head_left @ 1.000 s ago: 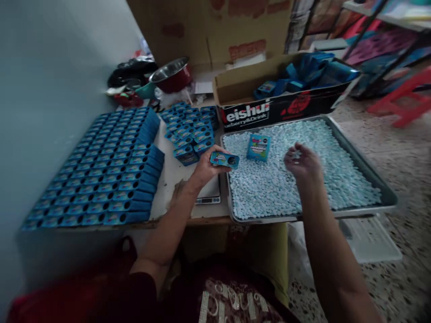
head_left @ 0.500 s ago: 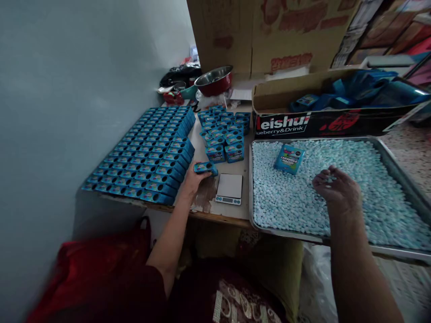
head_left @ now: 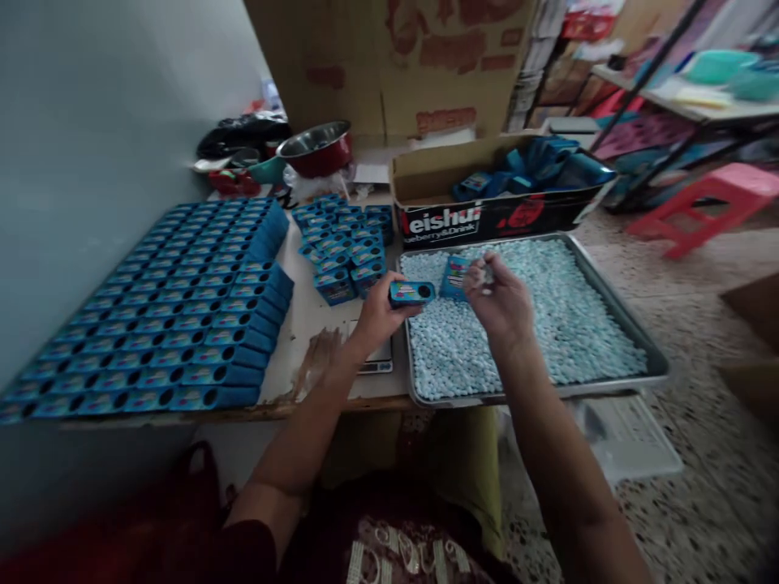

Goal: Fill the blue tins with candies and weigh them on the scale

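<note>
In my left hand [head_left: 378,312] is a small blue candy box [head_left: 411,294], its top with a dark round hole facing up, held over the left edge of the metal tray [head_left: 475,401]. My right hand [head_left: 502,304] is closed around a few pale candies [head_left: 485,276], just right of that box. Pale blue and white candies [head_left: 572,300] fill the tray. Another blue box [head_left: 454,278] lies on them, partly hidden behind my right hand. A small digital scale [head_left: 380,354] sits beneath my left wrist, mostly covered.
Rows of blue boxes [head_left: 164,308] cover the table's left side, and a looser group [head_left: 341,243] stands in the middle. Behind the tray is an open carton [head_left: 438,221] with blue packs. A red metal bowl [head_left: 320,150] stands at the back; a pink stool [head_left: 709,207] is at right.
My left hand has carried its box right, from beside the scale to the tray's edge. My right hand has come left with the candies, nearing the box. The view has swung right.
</note>
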`<state>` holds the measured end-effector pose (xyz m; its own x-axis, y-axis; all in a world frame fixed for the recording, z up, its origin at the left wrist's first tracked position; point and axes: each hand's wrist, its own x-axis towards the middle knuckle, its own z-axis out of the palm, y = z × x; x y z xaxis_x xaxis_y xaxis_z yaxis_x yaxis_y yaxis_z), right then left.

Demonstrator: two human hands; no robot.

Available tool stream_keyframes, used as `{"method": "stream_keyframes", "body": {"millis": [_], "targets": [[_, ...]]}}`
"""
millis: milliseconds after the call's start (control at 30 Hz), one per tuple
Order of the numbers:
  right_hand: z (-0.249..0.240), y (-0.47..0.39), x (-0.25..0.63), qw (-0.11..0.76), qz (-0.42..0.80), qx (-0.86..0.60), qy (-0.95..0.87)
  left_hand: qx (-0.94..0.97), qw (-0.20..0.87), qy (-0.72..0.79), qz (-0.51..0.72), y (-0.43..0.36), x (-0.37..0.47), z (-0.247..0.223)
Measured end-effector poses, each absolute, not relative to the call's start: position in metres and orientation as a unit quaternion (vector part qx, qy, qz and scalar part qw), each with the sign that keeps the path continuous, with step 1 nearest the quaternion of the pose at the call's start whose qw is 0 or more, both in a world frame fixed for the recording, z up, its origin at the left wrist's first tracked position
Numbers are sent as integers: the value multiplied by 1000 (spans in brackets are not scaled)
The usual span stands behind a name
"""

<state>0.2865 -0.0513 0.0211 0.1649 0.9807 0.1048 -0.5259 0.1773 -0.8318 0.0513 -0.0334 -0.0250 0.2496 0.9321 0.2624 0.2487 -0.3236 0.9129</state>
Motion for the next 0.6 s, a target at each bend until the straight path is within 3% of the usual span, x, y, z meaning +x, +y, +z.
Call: {"method": "stream_keyframes", "body": {"millis": [267, 600], "targets": [[14, -60, 271, 726, 385, -407, -398, 706, 384, 457, 381, -51, 132, -15], [6, -67, 273, 716, 419, -428, -359, 681, 402, 478, 383, -56, 142, -9]]}}
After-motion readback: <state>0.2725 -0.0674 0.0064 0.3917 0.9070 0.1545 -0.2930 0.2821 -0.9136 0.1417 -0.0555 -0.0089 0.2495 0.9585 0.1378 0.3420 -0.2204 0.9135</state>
